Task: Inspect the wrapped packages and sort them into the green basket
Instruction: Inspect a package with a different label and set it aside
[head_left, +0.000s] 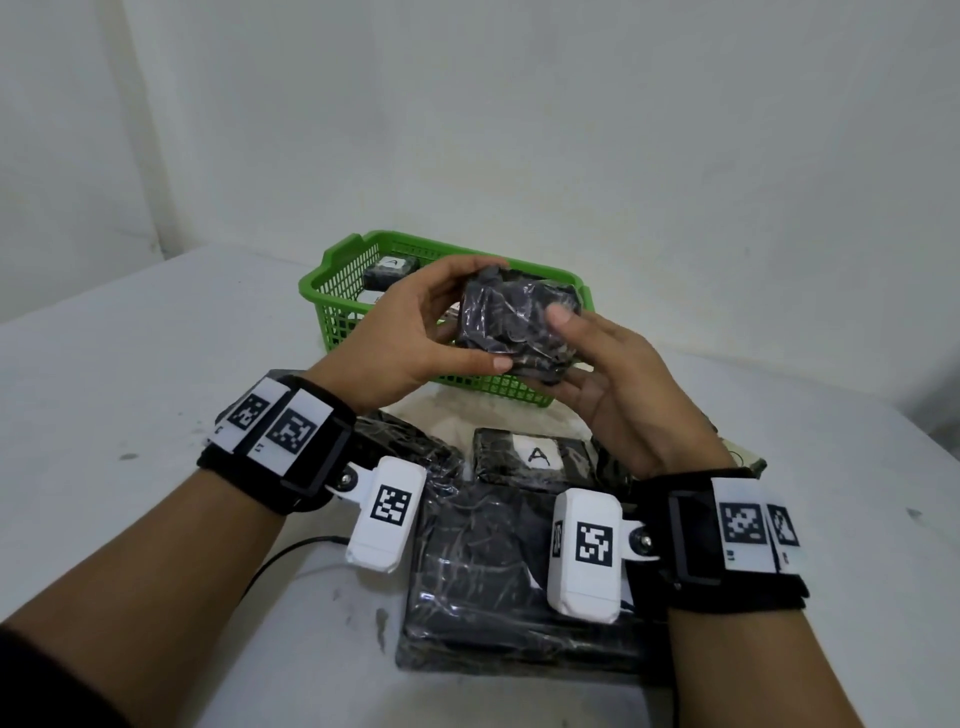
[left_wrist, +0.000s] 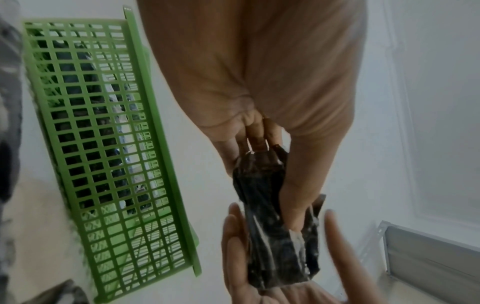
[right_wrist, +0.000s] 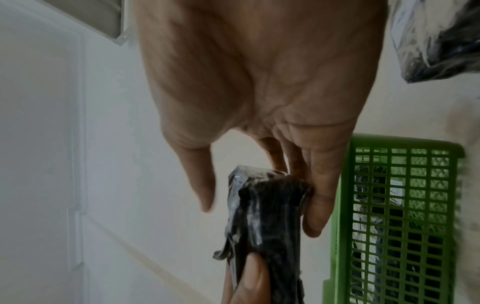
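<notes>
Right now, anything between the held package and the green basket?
Nothing visible. Both hands, left and right, hold the black wrapped package in the air just in front of the green basket. Its open top is unobstructed, with room beside the labelled package already inside.

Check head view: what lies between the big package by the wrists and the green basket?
In the head view, a smaller package labelled A lies on the table between the big package and the green basket.
</notes>
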